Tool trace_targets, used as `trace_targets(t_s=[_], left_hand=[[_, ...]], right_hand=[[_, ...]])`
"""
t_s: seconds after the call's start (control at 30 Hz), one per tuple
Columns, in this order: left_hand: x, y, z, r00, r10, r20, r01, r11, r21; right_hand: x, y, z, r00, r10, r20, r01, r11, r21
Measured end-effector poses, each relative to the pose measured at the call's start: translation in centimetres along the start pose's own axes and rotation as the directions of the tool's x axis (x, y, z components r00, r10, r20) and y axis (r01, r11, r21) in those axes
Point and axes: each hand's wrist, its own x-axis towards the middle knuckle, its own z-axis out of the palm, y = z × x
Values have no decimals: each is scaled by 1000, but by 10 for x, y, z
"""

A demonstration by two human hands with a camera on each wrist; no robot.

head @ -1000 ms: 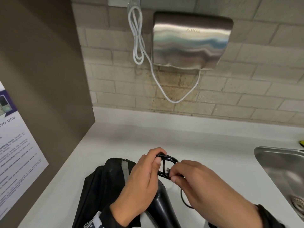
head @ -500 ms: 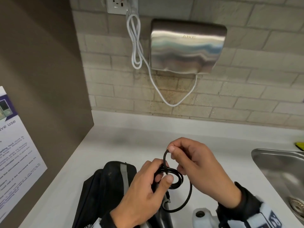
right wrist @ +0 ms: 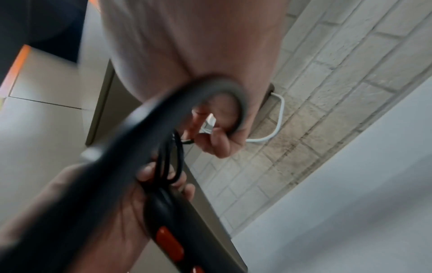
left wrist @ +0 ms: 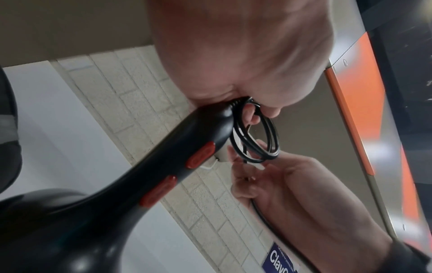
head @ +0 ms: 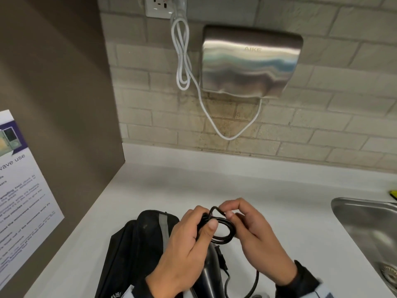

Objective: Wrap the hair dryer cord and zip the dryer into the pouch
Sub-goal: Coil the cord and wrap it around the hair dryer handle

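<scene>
A black hair dryer (head: 211,269) with red buttons (left wrist: 201,156) lies over the white counter, handle end up. My left hand (head: 187,250) grips the handle end (left wrist: 210,127) and pins several coils of black cord (head: 223,231) there with the thumb. My right hand (head: 253,233) pinches a fresh loop of cord (left wrist: 268,133) at the top of the coil. Loose cord (head: 254,282) trails down under the right wrist. The black pouch (head: 137,250) lies on the counter just left of the hands, with a grey strip along it.
A steel sink (head: 369,229) is sunk into the counter at the right. A steel wall unit (head: 249,63) with a white cable (head: 184,61) hangs on the tiled wall. A brown side panel with a notice (head: 23,186) stands at the left.
My right hand has brought the cord loop from out to the right back over to the coil at my left thumb, adding a turn. The head view has tipped upward a little.
</scene>
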Motion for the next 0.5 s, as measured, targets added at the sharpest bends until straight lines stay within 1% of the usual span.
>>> trace_targets(t_s=[0.07,0.1,0.13,0.2,0.27,0.37,0.43,0.5], left_hand=[[0,-2,-2,1000,-19,-17,19,1000,-17],[0,-2,-3,999,-30,-22,29,999,-26],[0,-3,-3,999,-39,-27,38,999,-36],[2,-4,-4,998,-46,-32,44,998,-47],[2,-4,-4,999,-35,-41,34,999,-37],[0,-3,-3,998,-43,-53,41,998,-40],[-1,0,-3,996,-66,-54,62,995,-72],[-1,3,-2,996,-81,-44,74,987,-141]], right_hand=[[-7,4,2,1000,11,20,-15,985,172],[-11,5,3,999,5,49,-16,975,221],[-14,6,4,997,-8,78,-10,973,231],[-17,7,7,994,-28,106,6,980,200],[-17,10,7,995,-26,95,9,985,175],[-14,7,4,994,12,111,-33,981,189],[-11,5,1,991,43,130,-67,981,183],[-7,4,-3,988,24,152,-44,990,131]])
